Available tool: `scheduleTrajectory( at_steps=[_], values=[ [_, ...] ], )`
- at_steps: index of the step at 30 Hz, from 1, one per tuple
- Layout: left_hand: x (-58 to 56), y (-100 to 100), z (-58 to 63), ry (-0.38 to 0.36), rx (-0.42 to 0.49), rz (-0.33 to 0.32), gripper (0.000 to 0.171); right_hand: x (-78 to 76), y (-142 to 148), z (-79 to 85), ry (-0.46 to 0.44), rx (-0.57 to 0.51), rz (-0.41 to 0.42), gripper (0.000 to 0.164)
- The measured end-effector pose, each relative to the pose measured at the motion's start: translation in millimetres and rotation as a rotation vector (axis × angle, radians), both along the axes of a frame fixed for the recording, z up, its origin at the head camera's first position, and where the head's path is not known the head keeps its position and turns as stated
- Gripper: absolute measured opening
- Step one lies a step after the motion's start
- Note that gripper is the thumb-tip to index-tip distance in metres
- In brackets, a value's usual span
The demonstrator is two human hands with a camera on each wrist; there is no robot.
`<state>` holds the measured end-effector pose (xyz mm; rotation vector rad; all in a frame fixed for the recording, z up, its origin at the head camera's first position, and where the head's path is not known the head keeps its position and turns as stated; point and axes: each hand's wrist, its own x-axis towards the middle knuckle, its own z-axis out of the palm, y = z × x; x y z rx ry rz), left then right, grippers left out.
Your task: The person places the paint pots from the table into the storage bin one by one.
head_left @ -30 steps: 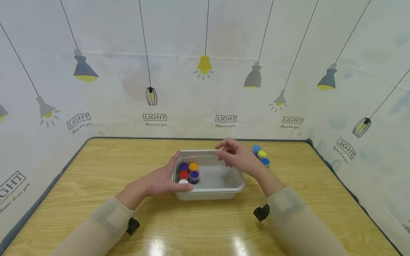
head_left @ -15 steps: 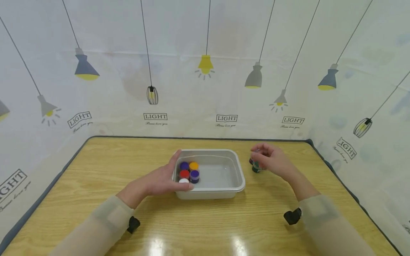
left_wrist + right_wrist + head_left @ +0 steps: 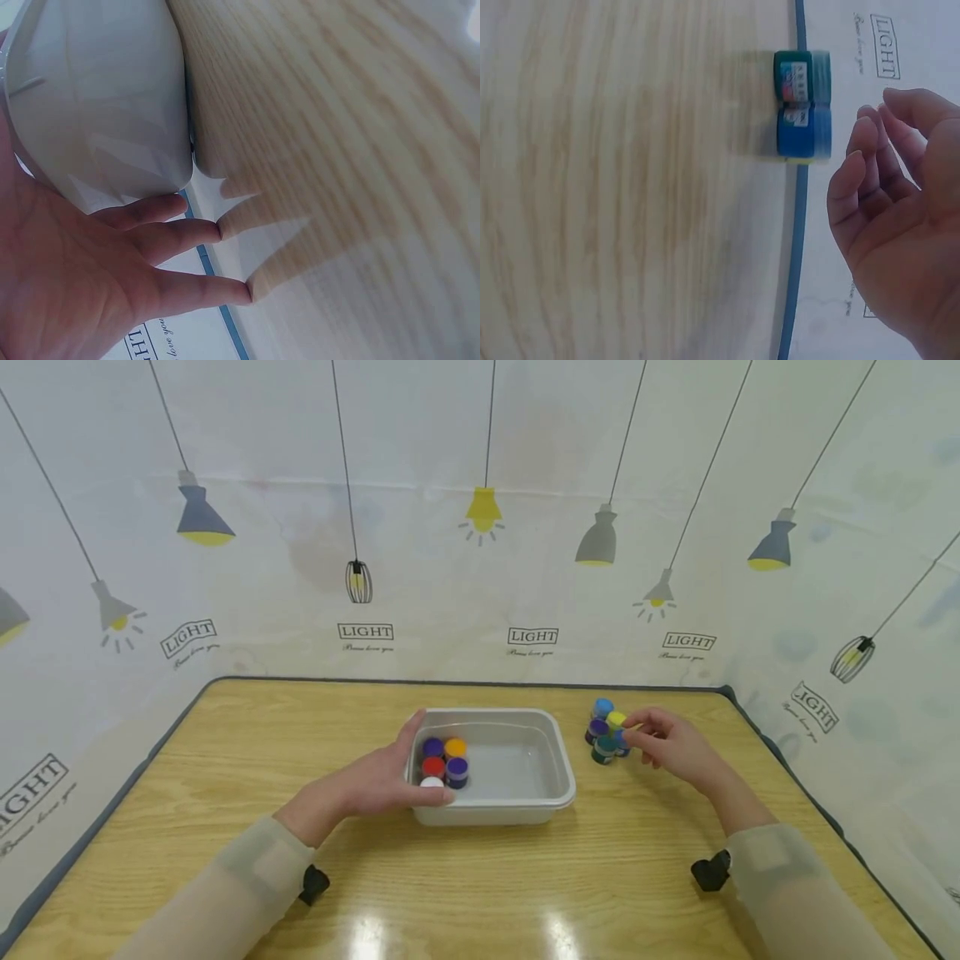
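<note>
A light grey plastic box (image 3: 525, 814) stands on the table. My left hand (image 3: 367, 783) spans its left end, thumb along the front rim and index finger at the back corner; in the left wrist view the other fingers (image 3: 202, 291) are straight and spread. Several small paint jars (image 3: 457, 772) with coloured lids are grouped in the box's left end. To the right of the box is another cluster, including a green jar (image 3: 604, 750), a blue jar (image 3: 804, 131) and a yellow-lidded jar (image 3: 617, 720). My right hand (image 3: 671, 750) is beside these, fingers loosely bent, holding nothing.
The wooden table (image 3: 480, 885) has a dark edge strip (image 3: 337, 680) along its back and sides. A pale printed wall covering (image 3: 420, 560) with lamp pictures surrounds it on three sides. The box's right part shows bare bottom.
My right hand has moved from over the box to the right-hand jars, then slightly farther right, uncovering more of them. My left hand stays at the box.
</note>
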<state>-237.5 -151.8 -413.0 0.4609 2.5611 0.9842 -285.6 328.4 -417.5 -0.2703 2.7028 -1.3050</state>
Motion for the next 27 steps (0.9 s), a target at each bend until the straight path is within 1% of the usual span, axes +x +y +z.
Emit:
scheduleTrajectory(
  at_steps=[4, 10, 19, 27],
  values=[
    [0.6, 0, -0.6, -0.004, 0.009, 0.001, 0.138, -6.8, 6, -7.3, -0.037, 0.031, -0.033, 0.038],
    [0.8, 0, -0.9, -0.005, 0.009, 0.005, 0.138, -12.4, 10, -12.7, -0.084, 0.068, -0.035, 0.044],
    [1.3, 0, 0.5, -0.012, 0.010, 0.007, 0.138, -14.8, 10, -16.8, -0.067, 0.140, -0.003, 0.048],
    [1.7, 1, 1.0, -0.011, 0.007, 0.010, 0.138, -14.4, 10, -16.9, -0.070, 0.141, 0.007, 0.044]
  ],
)
